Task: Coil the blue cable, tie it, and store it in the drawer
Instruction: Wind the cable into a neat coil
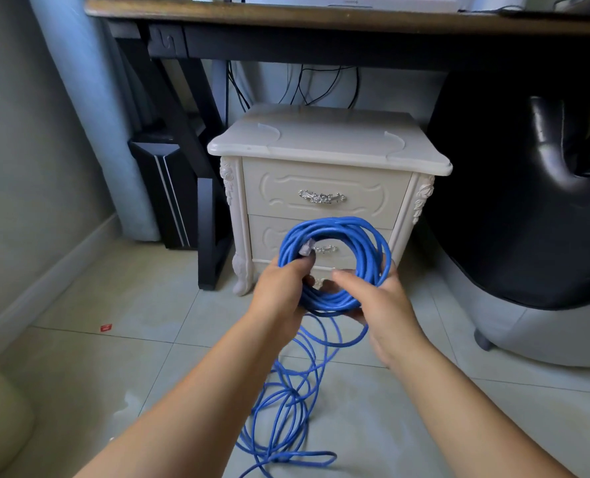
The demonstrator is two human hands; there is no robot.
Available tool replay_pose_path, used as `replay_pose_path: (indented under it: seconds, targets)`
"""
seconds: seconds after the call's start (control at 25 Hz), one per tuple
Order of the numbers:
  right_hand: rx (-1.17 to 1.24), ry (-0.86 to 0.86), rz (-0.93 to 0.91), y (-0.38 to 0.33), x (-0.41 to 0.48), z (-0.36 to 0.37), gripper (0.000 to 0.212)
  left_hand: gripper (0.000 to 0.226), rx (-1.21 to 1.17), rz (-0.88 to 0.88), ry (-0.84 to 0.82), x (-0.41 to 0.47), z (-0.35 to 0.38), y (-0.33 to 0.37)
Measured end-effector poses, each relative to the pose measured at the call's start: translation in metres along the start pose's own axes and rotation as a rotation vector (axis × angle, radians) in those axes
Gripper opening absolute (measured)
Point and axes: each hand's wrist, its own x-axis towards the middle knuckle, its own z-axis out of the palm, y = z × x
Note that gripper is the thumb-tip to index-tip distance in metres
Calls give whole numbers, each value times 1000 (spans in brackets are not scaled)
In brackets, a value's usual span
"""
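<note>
A round coil of blue cable (366, 236) is held up in front of a cream nightstand (324, 150). My left hand (280, 288) grips the coil's left side, with the clear plug end (306, 249) sticking up above my fingers. My right hand (379, 301) holds the coil's lower right part. Loose loops of the same cable (286, 408) hang from the coil and lie tangled on the tiled floor between my forearms. The nightstand's upper drawer (324, 193) and the lower drawer (266, 236) behind the coil are both closed.
A dark wooden desk (321, 15) spans above the nightstand, with a black leg (207, 215) to its left and black wires behind. A black computer case (162, 188) stands at the left. A black chair (528, 201) fills the right. A small red scrap (106, 327) lies on the floor.
</note>
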Motion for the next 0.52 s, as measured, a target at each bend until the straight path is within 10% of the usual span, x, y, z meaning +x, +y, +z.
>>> replay_pose_path:
  seconds: [0.2,0.4,0.52]
  targets:
    - [38,210,-13,-3,8,-9,23,19,413,-5,-175,-9,-4,-4]
    - [-205,271,-77,-8,8,-12,26,110,615,-26,-377,-7,-19,12]
    - [-422,188,-201,-11,6,-11,37,93,763,209,-354,-6,-19,10]
